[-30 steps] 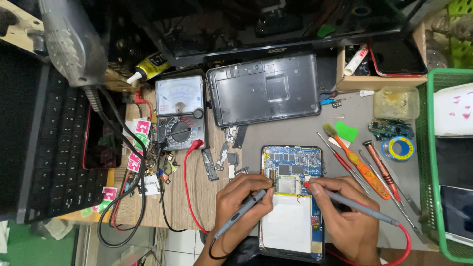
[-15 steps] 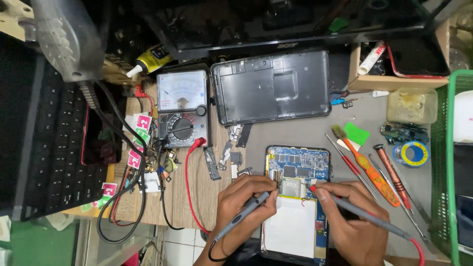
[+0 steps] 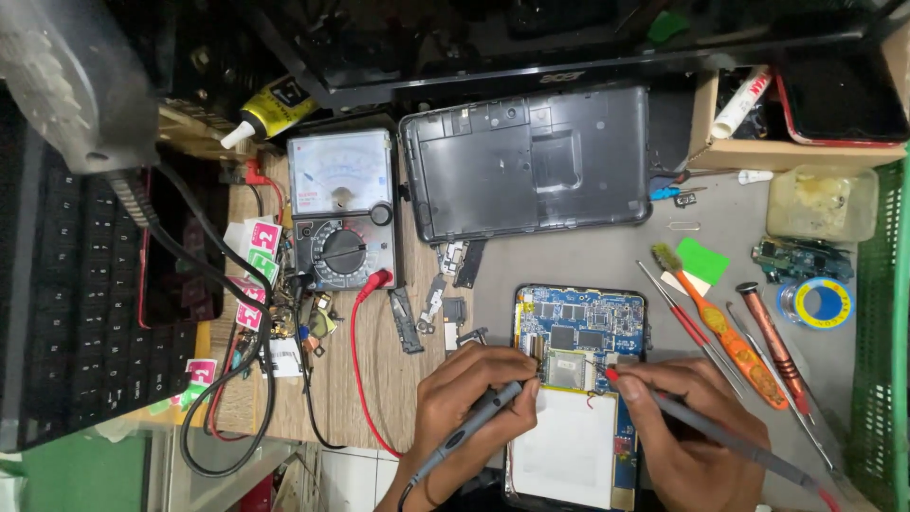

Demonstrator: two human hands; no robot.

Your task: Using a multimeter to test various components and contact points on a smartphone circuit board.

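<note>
The left hand point(image 3: 471, 403) pinches a grey probe point(image 3: 479, 424) between thumb and fingers, its long axis running from lower left up to the right, tip pointing at the blue circuit board point(image 3: 580, 327) of the opened tablet point(image 3: 576, 398). The right hand point(image 3: 692, 427) grips a red-tipped probe point(image 3: 706, 431) the same way, slanting from lower right up to the left, tip on the board just right of the other tip. Beyond the left fingers, up and leftward, stands an analog multimeter point(image 3: 341, 209); beyond the right fingers lie an orange-handled brush point(image 3: 720, 327) and a solder roll point(image 3: 817, 303).
</note>
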